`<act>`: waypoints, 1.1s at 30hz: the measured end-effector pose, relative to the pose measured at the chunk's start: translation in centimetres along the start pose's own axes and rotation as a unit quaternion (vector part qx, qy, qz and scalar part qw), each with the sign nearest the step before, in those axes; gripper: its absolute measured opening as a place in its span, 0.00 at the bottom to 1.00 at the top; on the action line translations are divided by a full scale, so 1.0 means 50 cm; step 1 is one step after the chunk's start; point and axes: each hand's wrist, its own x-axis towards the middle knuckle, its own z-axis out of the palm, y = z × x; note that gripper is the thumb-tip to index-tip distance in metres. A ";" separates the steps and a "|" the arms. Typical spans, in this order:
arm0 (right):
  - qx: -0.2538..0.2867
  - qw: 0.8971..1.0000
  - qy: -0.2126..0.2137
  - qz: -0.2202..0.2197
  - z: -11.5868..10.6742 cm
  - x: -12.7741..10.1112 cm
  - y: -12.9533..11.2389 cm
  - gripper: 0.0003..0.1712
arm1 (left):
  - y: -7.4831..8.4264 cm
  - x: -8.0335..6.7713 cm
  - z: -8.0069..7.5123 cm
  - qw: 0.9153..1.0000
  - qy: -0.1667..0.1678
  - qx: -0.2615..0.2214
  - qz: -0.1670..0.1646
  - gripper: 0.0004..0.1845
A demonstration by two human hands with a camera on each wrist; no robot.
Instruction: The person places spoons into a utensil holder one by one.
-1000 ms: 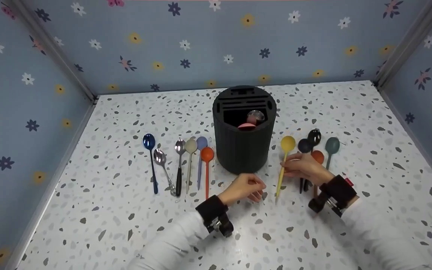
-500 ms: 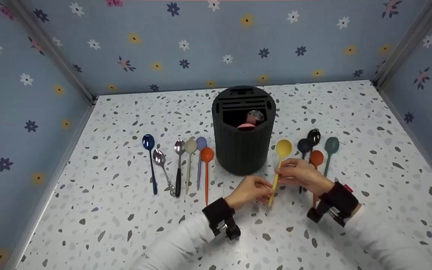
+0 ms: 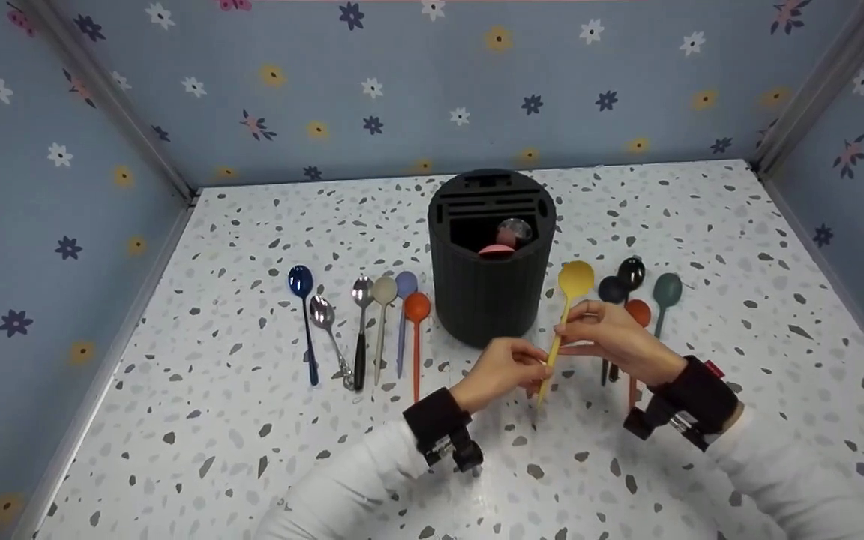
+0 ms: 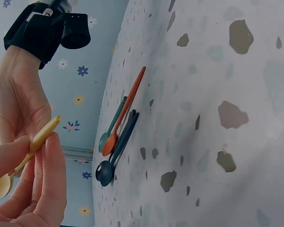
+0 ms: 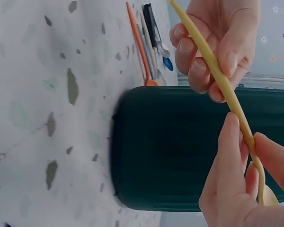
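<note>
A dark ribbed holder [image 3: 490,289] is seen standing just beyond the fingers, with a pink spoon bowl [image 3: 495,250] visible inside it only from the head view. The yellow spoon [image 3: 563,315] is held off the table, its handle pinched by the right hand [image 3: 612,339] higher up and by the left hand [image 3: 503,367] nearer the tip. In the right wrist view the fingers [image 5: 227,156] are shown clamped on the handle; the row of spoons [image 4: 117,137] beside them is shown by the left wrist view
</note>
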 end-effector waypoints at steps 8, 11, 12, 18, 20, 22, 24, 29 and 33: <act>-0.018 1.000 0.015 -0.016 0.000 -0.016 -0.059 0.16 | 0.070 -0.015 0.007 0.999 -0.010 0.015 0.051 0.09; -0.029 0.999 0.022 -0.016 -0.001 -0.021 -0.077 0.19 | 0.096 -0.021 0.011 0.997 -0.009 0.032 0.069 0.08; -0.032 0.999 0.024 -0.015 -0.001 -0.023 -0.083 0.19 | 0.100 -0.020 0.012 0.997 -0.009 0.036 0.073 0.08; -0.044 0.998 0.025 -0.022 0.000 -0.029 -0.117 0.18 | 0.101 0.000 0.009 0.995 -0.011 0.052 0.086 0.09; -0.051 0.998 0.025 -0.026 0.003 -0.031 -0.131 0.18 | 0.110 0.000 0.006 0.994 -0.011 0.062 0.093 0.08; -0.056 0.998 0.026 -0.030 0.005 -0.032 -0.148 0.18 | 0.126 -0.002 0.004 0.992 -0.011 0.072 0.103 0.08; -0.060 0.997 0.029 -0.035 0.008 -0.034 -0.168 0.19 | 0.145 -0.003 0.000 0.990 -0.011 0.083 0.115 0.08; -0.046 0.997 0.034 -0.060 0.015 -0.039 -0.215 0.19 | 0.192 -0.007 -0.011 0.983 -0.011 0.105 0.150 0.09; -0.036 0.996 0.037 -0.077 0.021 -0.039 -0.248 0.17 | 0.223 -0.011 -0.020 0.979 -0.018 0.112 0.169 0.09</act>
